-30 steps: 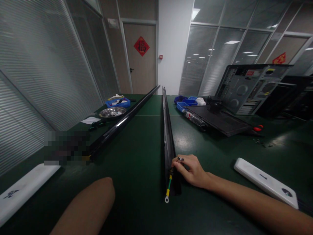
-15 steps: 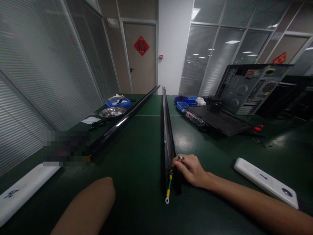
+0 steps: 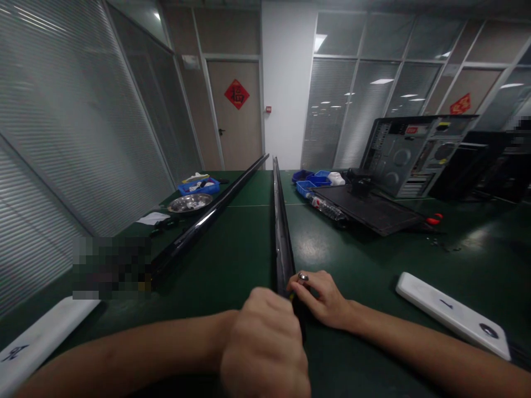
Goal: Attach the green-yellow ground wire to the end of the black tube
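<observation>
A long black channel-shaped rail (image 3: 283,246) runs away from me down the middle of the table. My right hand (image 3: 321,297), with a ring on one finger, is closed on the rail's right edge close to its near end. Beside its fingertips shows a small yellow bit of the wire (image 3: 291,297). In front of that end, my left hand (image 3: 265,345) is closed in a fist. It covers the rest of the wire and its ring terminal, and what its fingers hold is hidden.
A second black rail (image 3: 207,218) lies slantwise at left. Behind it are a metal bowl (image 3: 191,203) and a blue tray (image 3: 199,186). At right stand blue bins (image 3: 315,181), a plastic bottle (image 3: 327,209), a computer case (image 3: 410,157) and a white numbered block (image 3: 452,312).
My left hand has come in from the lower left to the rail's near end, covering the green and yellow wire. My right hand stays at the rail. The view has tilted up slightly.
</observation>
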{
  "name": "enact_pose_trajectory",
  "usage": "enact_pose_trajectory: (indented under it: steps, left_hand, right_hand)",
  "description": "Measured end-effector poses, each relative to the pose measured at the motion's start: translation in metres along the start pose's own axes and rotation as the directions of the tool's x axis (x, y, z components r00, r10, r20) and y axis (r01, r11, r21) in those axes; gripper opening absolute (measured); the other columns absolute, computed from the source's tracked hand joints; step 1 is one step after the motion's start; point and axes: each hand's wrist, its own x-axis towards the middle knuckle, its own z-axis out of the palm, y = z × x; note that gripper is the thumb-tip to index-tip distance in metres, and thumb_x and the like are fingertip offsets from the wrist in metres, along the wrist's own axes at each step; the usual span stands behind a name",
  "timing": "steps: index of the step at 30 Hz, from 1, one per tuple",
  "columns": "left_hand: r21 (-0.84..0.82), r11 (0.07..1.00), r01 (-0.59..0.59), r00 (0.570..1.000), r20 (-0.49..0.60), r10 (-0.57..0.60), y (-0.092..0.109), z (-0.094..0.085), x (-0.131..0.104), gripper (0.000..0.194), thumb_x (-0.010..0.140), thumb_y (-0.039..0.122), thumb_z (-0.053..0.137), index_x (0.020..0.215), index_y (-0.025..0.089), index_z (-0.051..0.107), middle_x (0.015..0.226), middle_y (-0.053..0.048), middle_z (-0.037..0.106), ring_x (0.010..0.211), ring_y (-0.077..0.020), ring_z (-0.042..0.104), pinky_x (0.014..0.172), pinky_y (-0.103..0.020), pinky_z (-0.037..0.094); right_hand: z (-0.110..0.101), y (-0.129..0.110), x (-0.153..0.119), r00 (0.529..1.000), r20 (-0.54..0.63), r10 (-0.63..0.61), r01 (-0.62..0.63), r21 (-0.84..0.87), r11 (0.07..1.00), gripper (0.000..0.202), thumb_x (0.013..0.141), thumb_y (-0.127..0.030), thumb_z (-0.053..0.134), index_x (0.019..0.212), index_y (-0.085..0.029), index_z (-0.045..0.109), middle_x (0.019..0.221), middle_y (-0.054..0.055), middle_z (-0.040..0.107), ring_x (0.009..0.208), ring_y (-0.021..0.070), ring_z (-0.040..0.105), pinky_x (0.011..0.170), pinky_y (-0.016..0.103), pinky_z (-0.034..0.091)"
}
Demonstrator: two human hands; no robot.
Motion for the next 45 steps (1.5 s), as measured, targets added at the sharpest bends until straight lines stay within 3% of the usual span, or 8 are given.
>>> enact_pose_trajectory:
  steps: [3, 5, 7, 13, 20, 24, 30, 45]
  left_hand:
    - [-0.014, 0.998, 0.064, 0.991, -0.121, -0.065, -0.029, -0.005, 0.019, 0.055, 0.109, 0.037, 0.027, 0.072, 0.018, 0.062, 0.069, -0.004, 0.062, 0.063, -0.0165, 0.062, 0.066, -0.031, 0.051]
    - [0.036, 0.971, 0.238, 0.957, -0.176, -0.228, -0.043, -0.006, 0.025, 0.035, 0.103, 0.032, 0.043, 0.076, 0.017, 0.06, 0.07, -0.002, 0.057, 0.062, -0.0149, 0.055, 0.059, -0.027, 0.044]
    - [0.075, 0.955, 0.288, 0.955, -0.1, -0.28, -0.048, -0.006, 0.026, 0.018, 0.097, 0.026, 0.052, 0.085, 0.017, 0.061, 0.077, -0.001, 0.059, 0.065, -0.0147, 0.054, 0.061, -0.026, 0.043]
    - [0.005, 0.978, 0.209, 0.978, 0.014, -0.209, -0.05, -0.007, 0.024, 0.01, 0.093, 0.013, 0.058, 0.093, 0.017, 0.067, 0.09, -0.004, 0.065, 0.089, -0.0197, 0.059, 0.087, -0.033, 0.044]
    - [-0.082, 0.96, 0.267, 0.961, -0.051, -0.272, -0.058, -0.005, 0.025, 0.01, 0.095, 0.02, 0.063, 0.092, 0.016, 0.072, 0.085, -0.004, 0.064, 0.085, -0.019, 0.059, 0.077, -0.029, 0.046]
    - [-0.005, 0.98, 0.201, 0.979, 0.036, -0.2, -0.051, -0.009, 0.026, 0.024, 0.102, 0.025, 0.052, 0.088, 0.016, 0.069, 0.087, -0.005, 0.067, 0.087, -0.02, 0.058, 0.084, -0.034, 0.044]
    - [0.125, 0.982, 0.138, 0.971, 0.178, -0.159, -0.052, -0.009, 0.025, 0.008, 0.095, 0.025, 0.059, 0.096, 0.018, 0.061, 0.098, -0.005, 0.067, 0.1, -0.0227, 0.058, 0.097, -0.038, 0.037]
    - [0.141, 0.981, 0.134, 0.972, 0.175, -0.158, -0.057, -0.005, 0.025, 0.013, 0.096, 0.027, 0.063, 0.088, 0.017, 0.062, 0.088, -0.002, 0.065, 0.091, -0.0192, 0.06, 0.093, -0.035, 0.036]
  right_hand:
    - [-0.003, -0.001, -0.001, 1.0, -0.002, 0.003, -0.003, 0.012, 1.0, 0.024, 0.107, -0.024, 0.045, 0.096, -0.016, 0.064, 0.079, 0.002, 0.066, 0.068, 0.013, 0.064, 0.068, 0.024, 0.045]
    - [-0.005, -0.002, 0.0, 1.0, -0.007, 0.01, -0.01, 0.037, 0.999, 0.025, 0.107, -0.024, 0.043, 0.094, -0.017, 0.064, 0.078, 0.002, 0.065, 0.068, 0.0125, 0.062, 0.068, 0.024, 0.044]
    - [-0.005, -0.002, 0.002, 1.0, 0.001, 0.019, -0.019, 0.072, 0.997, 0.025, 0.107, -0.024, 0.044, 0.093, -0.017, 0.063, 0.079, 0.001, 0.064, 0.068, 0.0124, 0.061, 0.068, 0.023, 0.044]
    - [-0.003, 0.0, 0.005, 0.998, 0.049, 0.029, -0.034, 0.098, 0.995, 0.026, 0.107, -0.025, 0.045, 0.091, -0.016, 0.063, 0.08, 0.003, 0.064, 0.069, 0.0133, 0.06, 0.069, 0.024, 0.045]
    - [-0.003, -0.003, 0.004, 1.0, -0.004, 0.013, -0.012, 0.097, 0.995, 0.024, 0.106, -0.023, 0.046, 0.092, -0.016, 0.063, 0.076, 0.002, 0.063, 0.065, 0.0126, 0.059, 0.064, 0.023, 0.044]
    - [-0.003, -0.003, 0.004, 1.0, -0.004, 0.022, -0.022, 0.102, 0.995, 0.024, 0.106, -0.023, 0.046, 0.093, -0.016, 0.064, 0.079, 0.003, 0.065, 0.067, 0.0135, 0.062, 0.067, 0.024, 0.046]
    - [-0.003, -0.001, 0.003, 0.999, 0.013, 0.03, -0.031, 0.099, 0.995, 0.025, 0.107, -0.025, 0.046, 0.093, -0.016, 0.065, 0.082, 0.005, 0.068, 0.072, 0.0151, 0.065, 0.07, 0.025, 0.048]
    - [-0.002, -0.001, 0.005, 0.999, 0.047, 0.013, -0.019, 0.142, 0.99, 0.027, 0.107, -0.026, 0.045, 0.092, -0.016, 0.065, 0.082, 0.005, 0.068, 0.072, 0.0154, 0.066, 0.069, 0.026, 0.05]
